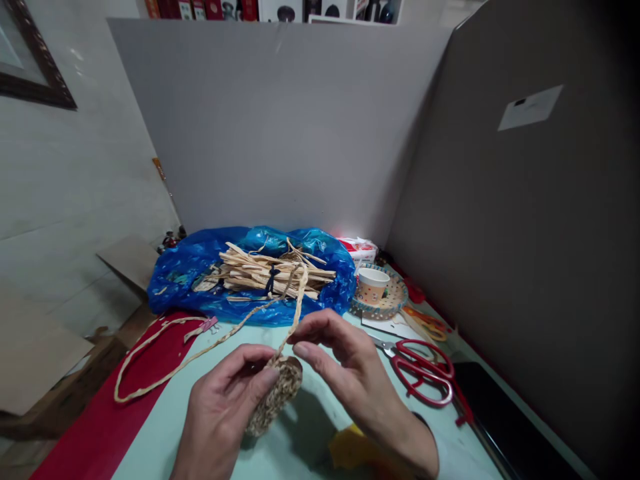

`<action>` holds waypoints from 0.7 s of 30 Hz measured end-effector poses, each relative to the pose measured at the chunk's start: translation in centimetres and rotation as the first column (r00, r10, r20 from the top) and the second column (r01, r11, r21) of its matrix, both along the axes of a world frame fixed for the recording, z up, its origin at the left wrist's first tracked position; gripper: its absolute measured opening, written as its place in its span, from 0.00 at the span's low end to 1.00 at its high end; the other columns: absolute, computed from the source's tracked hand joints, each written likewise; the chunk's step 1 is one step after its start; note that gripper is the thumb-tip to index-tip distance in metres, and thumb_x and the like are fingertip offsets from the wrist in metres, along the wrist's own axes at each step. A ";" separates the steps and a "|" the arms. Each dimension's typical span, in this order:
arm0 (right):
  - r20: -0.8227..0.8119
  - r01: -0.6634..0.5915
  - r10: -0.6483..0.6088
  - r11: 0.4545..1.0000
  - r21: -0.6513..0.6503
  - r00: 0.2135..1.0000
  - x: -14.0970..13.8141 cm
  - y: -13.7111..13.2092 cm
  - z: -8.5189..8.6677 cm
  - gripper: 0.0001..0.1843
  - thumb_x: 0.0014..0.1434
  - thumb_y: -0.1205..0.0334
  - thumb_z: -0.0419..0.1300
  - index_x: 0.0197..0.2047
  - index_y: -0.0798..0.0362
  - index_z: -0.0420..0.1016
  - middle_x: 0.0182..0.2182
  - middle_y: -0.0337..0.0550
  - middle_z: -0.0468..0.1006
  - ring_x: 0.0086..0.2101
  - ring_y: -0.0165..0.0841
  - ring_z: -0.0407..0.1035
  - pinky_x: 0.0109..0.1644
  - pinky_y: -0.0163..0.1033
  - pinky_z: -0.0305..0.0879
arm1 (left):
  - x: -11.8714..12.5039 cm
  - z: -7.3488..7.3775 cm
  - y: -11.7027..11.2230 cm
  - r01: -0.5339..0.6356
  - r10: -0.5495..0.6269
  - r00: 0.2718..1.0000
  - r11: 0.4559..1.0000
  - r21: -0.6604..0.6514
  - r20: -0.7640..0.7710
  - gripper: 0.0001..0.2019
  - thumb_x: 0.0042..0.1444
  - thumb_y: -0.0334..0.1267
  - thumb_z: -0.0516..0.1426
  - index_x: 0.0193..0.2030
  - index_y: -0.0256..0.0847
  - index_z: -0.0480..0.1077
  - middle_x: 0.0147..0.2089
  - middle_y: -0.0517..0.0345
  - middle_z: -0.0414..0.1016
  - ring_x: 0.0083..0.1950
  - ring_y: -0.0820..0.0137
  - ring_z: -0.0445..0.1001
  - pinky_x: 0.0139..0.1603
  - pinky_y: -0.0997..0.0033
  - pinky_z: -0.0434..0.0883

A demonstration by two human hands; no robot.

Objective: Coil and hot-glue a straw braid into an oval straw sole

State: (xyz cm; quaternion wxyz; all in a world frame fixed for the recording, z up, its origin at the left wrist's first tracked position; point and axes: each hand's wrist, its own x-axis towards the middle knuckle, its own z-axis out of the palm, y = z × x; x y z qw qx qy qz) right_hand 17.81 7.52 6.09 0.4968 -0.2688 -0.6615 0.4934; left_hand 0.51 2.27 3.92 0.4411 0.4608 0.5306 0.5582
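Observation:
My left hand (223,407) pinches a small coiled, woven straw piece (273,403) between thumb and fingers, low over the table. From its top edge a twisted straw cord (299,303) rises, bends over and runs left in a long loop across the table. My right hand (345,373) is just right of the cord's base, fingers curved and thumb a little apart from the index finger. Its index fingertip is at the cord, and whether it touches cannot be made out. A pink binder clip (207,325) is at the cord's far end.
Behind my hands, a tied bundle of dry straw (255,270) lies on a blue plastic bag (175,267). To the right are a paper cup (373,287) in a woven basket (397,297), red-handled scissors (425,370) and a black flat object (500,413). Grey panels (280,127) stand around the table.

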 end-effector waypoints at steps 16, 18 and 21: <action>-0.171 -0.187 0.123 0.878 -0.441 0.978 0.5 -0.3 2.0 0.16 0.49 0.52 0.75 0.27 0.52 0.76 0.22 0.33 0.76 0.25 0.27 0.67 0.34 0.34 0.64 | 1.5 1.0 -1.4 0.005 0.002 0.997 0.996 -0.089 0.075 0.07 0.44 0.44 0.70 0.27 0.46 0.81 0.31 0.60 0.79 0.33 0.66 0.78 0.33 0.76 0.76; -0.148 -0.175 0.119 0.876 -0.450 0.982 0.5 -0.3 2.0 0.17 0.49 0.51 0.75 0.27 0.52 0.75 0.22 0.33 0.75 0.25 0.27 0.66 0.34 0.34 0.63 | 1.5 1.1 -1.3 0.017 -0.013 0.999 0.995 -0.097 0.043 0.06 0.44 0.44 0.70 0.26 0.46 0.82 0.31 0.60 0.80 0.33 0.65 0.78 0.32 0.75 0.76; -0.094 -0.128 0.097 0.887 -0.443 0.991 0.4 -0.4 1.8 0.19 0.48 0.49 0.75 0.26 0.52 0.73 0.21 0.33 0.73 0.25 0.27 0.64 0.32 0.34 0.61 | 1.4 1.1 -1.2 0.022 -0.025 0.999 0.994 -0.106 -0.025 0.06 0.44 0.45 0.69 0.26 0.47 0.83 0.29 0.59 0.80 0.32 0.65 0.78 0.31 0.73 0.77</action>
